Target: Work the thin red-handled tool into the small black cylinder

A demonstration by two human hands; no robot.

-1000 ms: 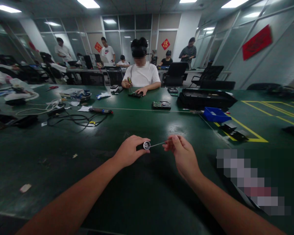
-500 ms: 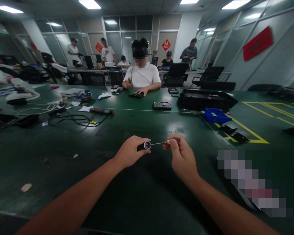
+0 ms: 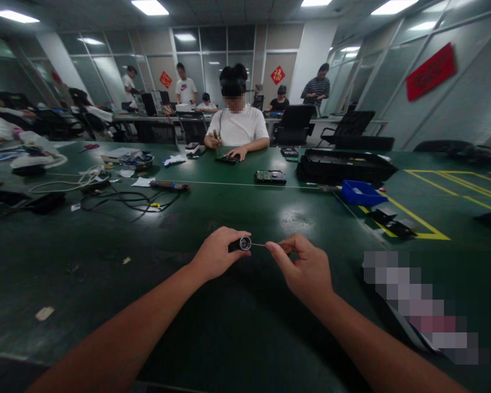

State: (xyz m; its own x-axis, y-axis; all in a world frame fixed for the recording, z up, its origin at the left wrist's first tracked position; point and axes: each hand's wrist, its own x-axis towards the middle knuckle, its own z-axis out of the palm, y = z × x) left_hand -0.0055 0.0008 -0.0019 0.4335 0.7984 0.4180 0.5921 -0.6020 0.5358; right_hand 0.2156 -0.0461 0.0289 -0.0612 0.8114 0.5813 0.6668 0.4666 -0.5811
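Observation:
My left hand (image 3: 217, 254) grips a small dark cylindrical part (image 3: 245, 243) with a silvery round rim, thumb below and fingers above. Its open end faces me and to the right; most of its body is hidden by the hand. A screwdriver (image 3: 286, 248) with a brownish, partly see-through handle is in my right hand (image 3: 309, 265), with the thumb stretched along it. The thin metal shaft points left, and its tip reaches into the rimmed end of the part. Both hands are above the green table (image 3: 213, 338).
Across the table a person (image 3: 239, 125) works on a hard drive (image 3: 228, 159) with a screwdriver. Another hard drive (image 3: 270, 176), a black tray (image 3: 346, 166) and a blue bin (image 3: 362, 192) stand farther back. Black cables (image 3: 118, 201) lie at left; a pixelated object (image 3: 421, 311) lies at right.
My right hand has shifted its grip on the screwdriver, its thumb now extended forward along it toward the shaft. Less of the shaft shows. My left hand and the cylindrical part have barely moved.

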